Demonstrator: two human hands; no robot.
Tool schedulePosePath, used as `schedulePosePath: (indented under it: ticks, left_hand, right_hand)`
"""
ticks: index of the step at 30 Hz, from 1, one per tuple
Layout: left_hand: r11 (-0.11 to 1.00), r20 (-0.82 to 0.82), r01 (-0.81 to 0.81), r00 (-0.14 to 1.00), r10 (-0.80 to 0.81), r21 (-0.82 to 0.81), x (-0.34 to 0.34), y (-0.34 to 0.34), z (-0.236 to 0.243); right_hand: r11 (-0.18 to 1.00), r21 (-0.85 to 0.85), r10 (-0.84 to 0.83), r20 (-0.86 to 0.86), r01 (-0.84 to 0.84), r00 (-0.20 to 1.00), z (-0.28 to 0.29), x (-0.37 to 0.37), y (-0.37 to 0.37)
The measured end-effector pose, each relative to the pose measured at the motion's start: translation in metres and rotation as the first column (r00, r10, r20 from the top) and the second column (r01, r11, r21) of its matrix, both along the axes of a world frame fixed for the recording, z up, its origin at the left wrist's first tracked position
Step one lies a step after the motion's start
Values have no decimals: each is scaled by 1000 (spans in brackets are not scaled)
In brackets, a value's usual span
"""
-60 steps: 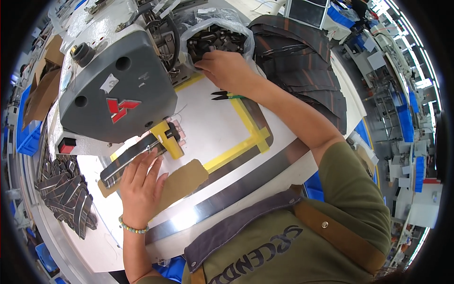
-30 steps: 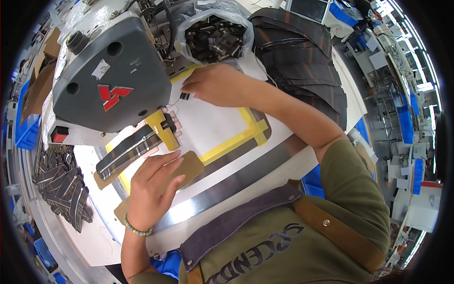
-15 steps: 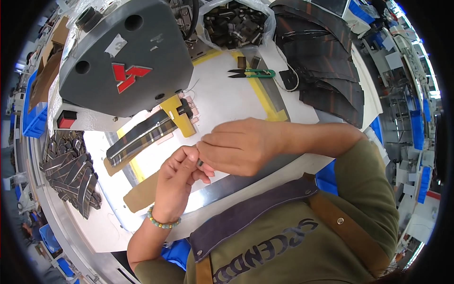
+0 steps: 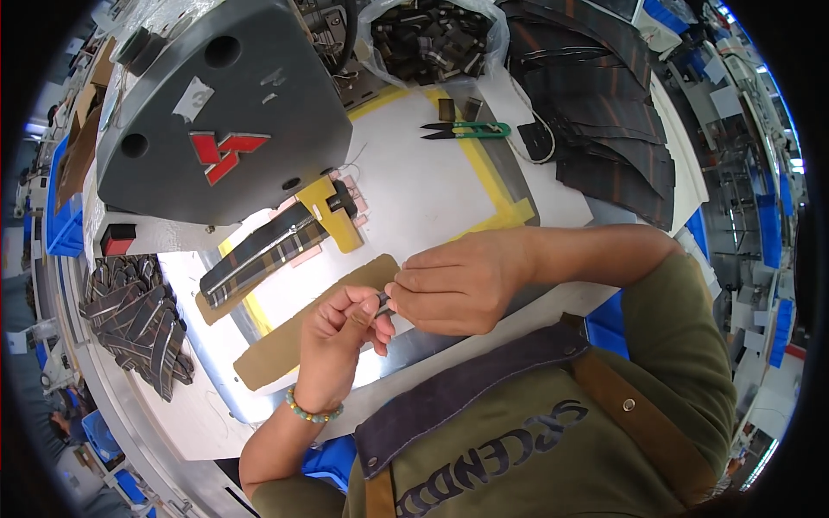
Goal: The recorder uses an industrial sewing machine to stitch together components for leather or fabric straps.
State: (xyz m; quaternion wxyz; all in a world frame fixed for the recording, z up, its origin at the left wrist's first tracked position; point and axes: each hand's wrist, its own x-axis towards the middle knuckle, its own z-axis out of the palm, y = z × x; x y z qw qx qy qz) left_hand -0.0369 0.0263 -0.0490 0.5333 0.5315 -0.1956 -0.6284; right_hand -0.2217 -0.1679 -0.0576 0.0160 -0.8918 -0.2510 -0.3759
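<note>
In front of my chest, just above the near edge of the work surface, my two hands are brought together. My left hand [image 4: 341, 326] pinches a small dark piece [image 4: 382, 302], perhaps folded fabric, between thumb and fingers. From the other side, the closed fingers of my right hand [image 4: 462, 281] meet the same piece and hide part of it. Beyond them, a plaid fabric strip [image 4: 259, 261] with a pale line along it lies with one end under the yellow clamp [image 4: 347, 226] of a grey sewing machine [image 4: 224, 112]. A brown cardboard strip [image 4: 285, 345] lies beside my left hand.
Green-handled thread snips [image 4: 484, 129] and two small dark pieces lie toward the back. Behind them stands a clear bag [image 4: 432, 43] of similar pieces. Dark fabric panels [image 4: 609, 121] are stacked at the right, and plaid strips [image 4: 134, 324] pile up at the left.
Both hands have drawn slightly nearer to me and to the right, baring more of the cardboard strip. More of the small dark piece shows between my fingertips. The whole view has shifted a little.
</note>
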Motion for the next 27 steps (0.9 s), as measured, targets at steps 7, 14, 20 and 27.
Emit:
schedulePosePath:
  ticks: [7, 14, 20, 27]
  left_hand:
    - [970, 916, 166, 387, 103, -179, 50, -26, 5]
    - [864, 866, 468, -336, 369, -187, 60, -50, -31]
    - [854, 898, 499, -295, 326, -146, 61, -50, -33]
    - [874, 931, 485, -321, 174, 4, 55, -54, -23]
  right_hand:
    - [960, 40, -266, -176, 276, 948, -17, 31, -54]
    - [961, 17, -271, -162, 278, 949, -40, 73, -59]
    - [961, 9, -273, -147, 277, 951, -44, 71, -62]
    - [963, 44, -260, -79, 264, 962, -43, 77, -59]
